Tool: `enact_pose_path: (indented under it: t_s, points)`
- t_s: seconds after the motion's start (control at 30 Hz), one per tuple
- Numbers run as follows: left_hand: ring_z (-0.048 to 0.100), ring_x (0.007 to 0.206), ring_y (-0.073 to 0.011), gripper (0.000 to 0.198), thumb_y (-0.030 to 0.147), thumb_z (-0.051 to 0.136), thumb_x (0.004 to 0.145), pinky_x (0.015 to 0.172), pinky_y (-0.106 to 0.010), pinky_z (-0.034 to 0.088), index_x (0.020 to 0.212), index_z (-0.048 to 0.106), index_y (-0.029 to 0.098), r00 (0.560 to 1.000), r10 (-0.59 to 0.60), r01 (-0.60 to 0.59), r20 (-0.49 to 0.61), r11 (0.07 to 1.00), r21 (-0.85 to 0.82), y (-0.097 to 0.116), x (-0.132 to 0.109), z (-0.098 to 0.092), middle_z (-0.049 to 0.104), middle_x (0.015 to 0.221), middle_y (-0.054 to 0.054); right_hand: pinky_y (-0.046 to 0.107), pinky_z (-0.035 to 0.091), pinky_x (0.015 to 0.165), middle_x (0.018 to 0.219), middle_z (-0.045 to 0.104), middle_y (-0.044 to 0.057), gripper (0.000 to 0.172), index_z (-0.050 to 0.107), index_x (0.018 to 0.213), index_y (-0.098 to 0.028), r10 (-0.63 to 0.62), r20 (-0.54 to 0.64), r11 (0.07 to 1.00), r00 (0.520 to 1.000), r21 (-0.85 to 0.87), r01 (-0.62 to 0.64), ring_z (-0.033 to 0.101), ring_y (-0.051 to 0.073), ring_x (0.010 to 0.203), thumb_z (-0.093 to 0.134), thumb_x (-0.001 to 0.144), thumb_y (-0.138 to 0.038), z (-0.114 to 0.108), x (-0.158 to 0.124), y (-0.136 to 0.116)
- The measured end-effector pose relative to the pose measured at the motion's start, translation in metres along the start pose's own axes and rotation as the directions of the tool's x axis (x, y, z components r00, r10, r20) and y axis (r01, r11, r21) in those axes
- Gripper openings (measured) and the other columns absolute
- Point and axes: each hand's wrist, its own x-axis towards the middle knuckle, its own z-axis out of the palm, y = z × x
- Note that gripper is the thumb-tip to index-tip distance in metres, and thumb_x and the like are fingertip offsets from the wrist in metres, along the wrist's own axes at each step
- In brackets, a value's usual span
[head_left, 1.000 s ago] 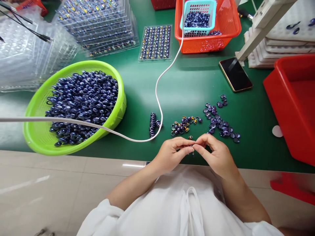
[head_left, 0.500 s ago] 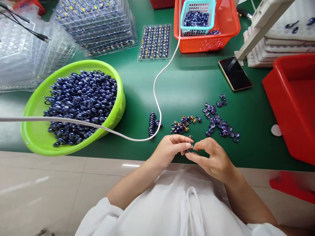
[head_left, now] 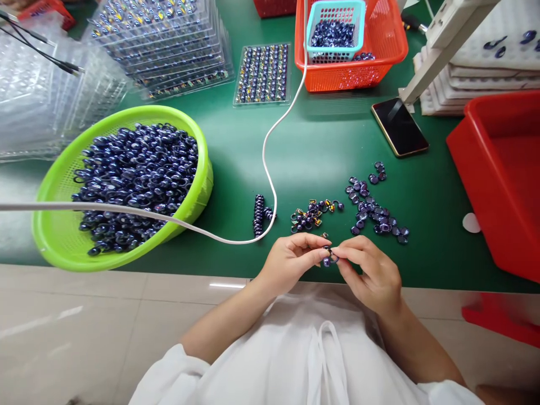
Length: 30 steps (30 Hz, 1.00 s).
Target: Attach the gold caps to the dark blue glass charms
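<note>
A small glossy dark-blue earbud part [head_left: 326,262], with a round end and a thin curved loop, is held between my two hands over the table's front edge. My left hand [head_left: 291,260] is closed, thumb and index finger pinching it from the left. From the right, the thumb and index fingertips of my right hand [head_left: 371,271] are closed on its loop. Fingertips hide part of it. Just beyond my hands lies a small pile of looped parts with yellow-gold bits [head_left: 312,215]. Flat dark-blue caps [head_left: 375,212] are scattered to the right of that pile.
A green basket [head_left: 203,185] full of dark-blue parts stands left. A white cable [head_left: 265,152] crosses the table beside a row of stacked parts [head_left: 258,215]. Behind are filled trays [head_left: 261,76], an orange basket [head_left: 354,79] and a phone [head_left: 400,127]. A red bin [head_left: 476,169] stands right.
My right thumb and index finger, apart before, have closed on the part's loop. The part now shows more below my left fingertips. The whole view has shifted slightly.
</note>
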Motion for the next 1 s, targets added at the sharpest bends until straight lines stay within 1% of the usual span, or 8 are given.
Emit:
enact_pose_path:
  t_s: [0.2,0.4,0.57,0.73,0.8,0.87,0.93,1.0]
  points:
    - [0.072,0.071,-0.0135,0.016,0.025,0.085,0.074,0.069,-0.023,0.059,0.089,0.081,0.018,0.998,0.052,-0.051,-0.018,0.997,0.056,-0.005,-0.003,-0.001,0.079,0.080,-0.004,0.031,0.054,0.074,0.096,0.070,0.004,0.039,0.065,0.115,-0.023,0.031,-0.024,0.999,0.999,-0.008,-0.031,0.066,0.017,0.085,0.065,0.084,0.001,0.000,0.000,-0.001]
    - [0.074,0.076,-0.0168,0.016,0.026,0.083,0.076,0.071,-0.025,0.061,0.089,0.082,0.017,0.991,0.127,-0.119,-0.042,0.981,0.154,-0.010,-0.001,-0.003,0.080,0.086,-0.006,0.031,0.054,0.072,0.095,0.071,0.004,0.037,0.066,0.114,-0.024,0.043,-0.023,0.999,0.999,0.009,-0.043,0.068,0.017,0.084,0.065,0.085,0.000,0.002,0.001,0.000]
    - [0.074,0.077,-0.0162,0.015,0.025,0.083,0.077,0.072,-0.025,0.061,0.090,0.081,0.017,0.989,0.139,-0.131,-0.041,0.979,0.156,-0.009,-0.001,-0.002,0.080,0.087,-0.006,0.032,0.055,0.073,0.094,0.072,0.003,0.034,0.066,0.113,-0.024,0.055,-0.048,0.998,0.997,-0.002,-0.055,0.068,0.017,0.083,0.065,0.087,-0.003,0.004,0.002,0.000]
    - [0.073,0.079,-0.0177,0.016,0.027,0.081,0.078,0.075,-0.028,0.061,0.090,0.081,0.017,0.989,0.146,-0.137,-0.035,0.973,0.187,-0.011,-0.001,-0.003,0.080,0.090,-0.007,0.033,0.056,0.073,0.093,0.073,0.003,0.032,0.066,0.112,-0.026,0.084,-0.059,0.996,0.995,0.008,-0.084,0.069,0.017,0.083,0.064,0.088,-0.005,0.006,0.002,-0.001]
    - [0.073,0.082,-0.0190,0.016,0.028,0.080,0.080,0.076,-0.029,0.060,0.091,0.081,0.017,0.981,0.194,-0.184,-0.019,0.951,0.248,-0.012,0.000,-0.004,0.079,0.093,-0.009,0.033,0.056,0.072,0.092,0.073,0.003,0.029,0.067,0.110,-0.026,0.105,-0.060,0.994,0.993,-0.002,-0.105,0.069,0.018,0.083,0.064,0.088,-0.006,0.006,0.002,-0.002]
    - [0.072,0.084,-0.0198,0.015,0.027,0.077,0.082,0.076,-0.030,0.059,0.092,0.081,0.017,0.962,0.273,-0.263,0.014,0.908,0.328,-0.013,0.001,-0.006,0.078,0.094,-0.010,0.033,0.056,0.072,0.092,0.072,0.003,0.025,0.067,0.108,-0.025,0.137,-0.055,0.990,0.989,-0.019,-0.139,0.069,0.018,0.082,0.063,0.089,-0.008,0.006,0.002,-0.004]
    - [0.071,0.084,-0.0199,0.014,0.026,0.075,0.085,0.076,-0.030,0.058,0.093,0.081,0.018,0.939,0.339,-0.335,0.059,0.861,0.382,-0.014,0.001,-0.008,0.078,0.092,-0.010,0.032,0.055,0.071,0.091,0.071,0.004,0.021,0.067,0.105,-0.024,0.187,-0.040,0.982,0.982,-0.025,-0.188,0.068,0.017,0.082,0.062,0.091,-0.010,0.006,0.003,-0.006]
    - [0.070,0.083,-0.0200,0.013,0.026,0.074,0.086,0.076,-0.031,0.057,0.094,0.080,0.018,0.926,0.370,-0.369,0.079,0.836,0.405,-0.015,0.002,-0.008,0.078,0.090,-0.010,0.030,0.054,0.068,0.087,0.070,0.003,0.017,0.068,0.101,-0.024,0.247,-0.025,0.969,0.969,-0.007,-0.247,0.066,0.016,0.078,0.062,0.092,-0.011,0.005,0.005,-0.008]
